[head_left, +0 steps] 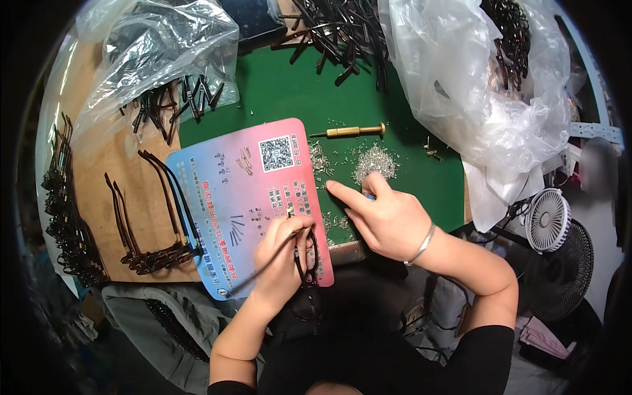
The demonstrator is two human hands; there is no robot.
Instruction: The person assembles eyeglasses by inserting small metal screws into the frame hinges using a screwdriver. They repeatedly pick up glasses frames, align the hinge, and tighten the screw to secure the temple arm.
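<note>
My left hand (280, 260) is closed around an eyeglass frame (313, 253) over the lower right of a blue and pink printed mat (187, 171). One dark temple slants from it toward the lower left; the rims hang by my fingers, partly hidden. My right hand (388, 220) stretches its index finger down to tiny loose screws (319, 161) beside the mat's right edge. Its other fingers are curled, with a bit of something blue showing between them. Just beyond that hand lies a heap of small silver screws (375, 163). Farther up rests a brass screwdriver (355, 131).
Green cloth (263, 85) covers the table's middle. Assembled glasses (158, 257) stand at the left, near a long row of frames (66, 217). Loose black temples (342, 29) lie at the back, between clear plastic bags (454, 105). A white fan (548, 220) sits at the right.
</note>
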